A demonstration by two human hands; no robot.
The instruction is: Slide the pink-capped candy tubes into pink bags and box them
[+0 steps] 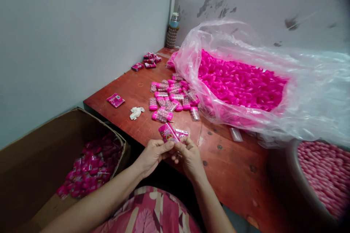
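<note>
Over the near edge of the red table [218, 174], my left hand [154, 154] and my right hand [188, 153] meet at a printed pink packet [168, 133]. Each hand pinches its lower end between thumb and fingers. Just behind my right fingers lies another pink-and-white packet [182, 133]. Beyond the hands is a loose heap of small clear containers with pink caps [163, 115], filled with small balls. A crumpled white scrap [136, 113] and a flat pink packet [115, 100] lie to the left.
An open cardboard box [62, 127] at lower left holds pink packed items. Behind the heap, a large plastic bag [213, 105] holds bright pink pieces. A dark tub [295, 174] of pink balls stands at right. A bottle [174, 20] and stacked packets [150, 58] are farther back.
</note>
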